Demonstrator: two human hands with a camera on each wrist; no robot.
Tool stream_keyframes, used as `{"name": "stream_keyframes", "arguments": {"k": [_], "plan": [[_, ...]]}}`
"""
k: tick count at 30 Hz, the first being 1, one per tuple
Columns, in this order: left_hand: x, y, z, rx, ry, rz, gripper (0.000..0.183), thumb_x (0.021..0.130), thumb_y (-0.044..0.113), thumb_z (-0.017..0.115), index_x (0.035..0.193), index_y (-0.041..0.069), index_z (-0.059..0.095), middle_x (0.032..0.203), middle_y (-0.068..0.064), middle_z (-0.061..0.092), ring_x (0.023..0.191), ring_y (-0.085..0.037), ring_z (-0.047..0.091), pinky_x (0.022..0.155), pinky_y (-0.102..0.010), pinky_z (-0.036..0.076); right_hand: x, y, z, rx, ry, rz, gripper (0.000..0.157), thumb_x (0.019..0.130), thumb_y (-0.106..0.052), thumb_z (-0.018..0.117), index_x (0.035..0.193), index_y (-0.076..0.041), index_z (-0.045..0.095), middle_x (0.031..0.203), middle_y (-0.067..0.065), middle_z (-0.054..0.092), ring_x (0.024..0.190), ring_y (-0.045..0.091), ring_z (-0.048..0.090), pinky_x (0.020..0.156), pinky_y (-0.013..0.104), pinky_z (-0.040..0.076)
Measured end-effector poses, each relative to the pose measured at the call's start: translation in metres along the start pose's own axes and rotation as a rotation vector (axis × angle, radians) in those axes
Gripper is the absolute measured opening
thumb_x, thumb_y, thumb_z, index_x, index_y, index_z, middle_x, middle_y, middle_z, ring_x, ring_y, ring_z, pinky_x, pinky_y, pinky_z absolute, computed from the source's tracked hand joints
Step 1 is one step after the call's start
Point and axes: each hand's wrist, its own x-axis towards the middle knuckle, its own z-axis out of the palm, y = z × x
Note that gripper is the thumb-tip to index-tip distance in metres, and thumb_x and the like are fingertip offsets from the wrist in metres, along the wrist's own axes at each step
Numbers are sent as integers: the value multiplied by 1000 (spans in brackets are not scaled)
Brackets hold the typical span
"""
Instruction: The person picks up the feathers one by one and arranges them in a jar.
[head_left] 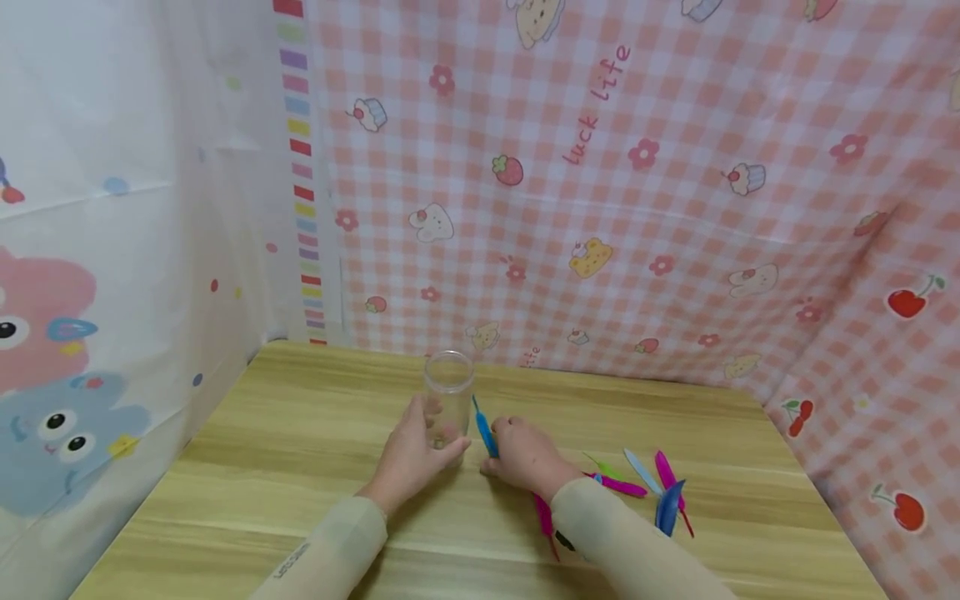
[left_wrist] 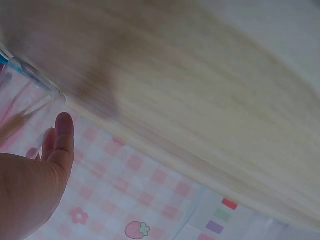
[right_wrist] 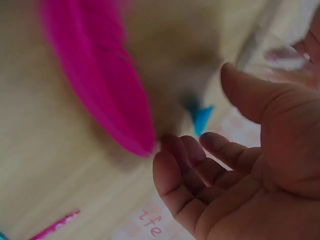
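Note:
A clear, colourless jar [head_left: 450,375] stands upright on the wooden table, its round rim at the top. My left hand [head_left: 418,457] grips it low down, thumb across the near side and fingers round the left; some show through its wall. Just right of the jar is a blue feather [head_left: 483,427], its thin quill end pointing away from me. My right hand [head_left: 528,454] is at the feather's near end. In the right wrist view its fingers [right_wrist: 175,185] bend loosely, the thumb stands well apart, and a blue tip [right_wrist: 202,120] shows beyond the fingertips.
Around my right forearm lie several feathers: a pink feather [head_left: 622,486], a pale blue feather [head_left: 642,469], a dark blue feather [head_left: 669,507] and a green feather [head_left: 609,468]. A checked cloth [head_left: 525,250] hangs behind the table [head_left: 300,467], with a white printed cloth [head_left: 150,275] at the left.

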Motion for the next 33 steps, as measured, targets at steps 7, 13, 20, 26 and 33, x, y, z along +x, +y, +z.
{"name": "stream_keyframes", "arguments": {"k": [7, 13, 20, 26, 33], "plan": [[0, 0, 0, -5, 13, 8, 72, 91, 33, 88, 144, 8, 47, 153, -17, 59, 135, -40, 63, 107, -57, 58, 2, -2, 15, -152, 118, -38, 7, 100, -5, 66, 104, 1, 66, 95, 17, 71, 91, 31, 73, 80, 48, 66], [-2, -2, 1, -11, 7, 3, 71, 91, 31, 87, 144, 7, 47, 153, -18, 58, 135, -41, 63, 108, -57, 58, 5, 7, 13, -70, 105, -5, 6, 100, -3, 64, 101, -2, 69, 95, 13, 74, 87, 27, 73, 80, 45, 66], [-3, -3, 1, -11, -11, -19, 71, 91, 33, 87, 145, 9, 46, 154, -16, 57, 137, -42, 61, 109, -59, 57, 9, 20, -39, 394, 192, 90, 18, 108, -17, 59, 107, -6, 72, 84, 4, 66, 69, 14, 54, 60, 29, 48], [-2, -1, 0, -17, -12, -17, 74, 90, 35, 88, 146, 9, 46, 155, -16, 57, 137, -40, 62, 109, -56, 58, -7, 14, -108, 719, 347, -55, 22, 110, -25, 61, 112, -8, 74, 89, 6, 66, 73, 18, 50, 62, 27, 43], [-1, -1, -1, -12, -16, -13, 76, 90, 36, 88, 147, 8, 46, 155, -16, 57, 137, -40, 61, 110, -57, 57, -37, -2, -153, 746, 401, -207, 26, 110, -29, 63, 117, -7, 74, 90, 4, 68, 72, 17, 52, 62, 25, 46]]}}
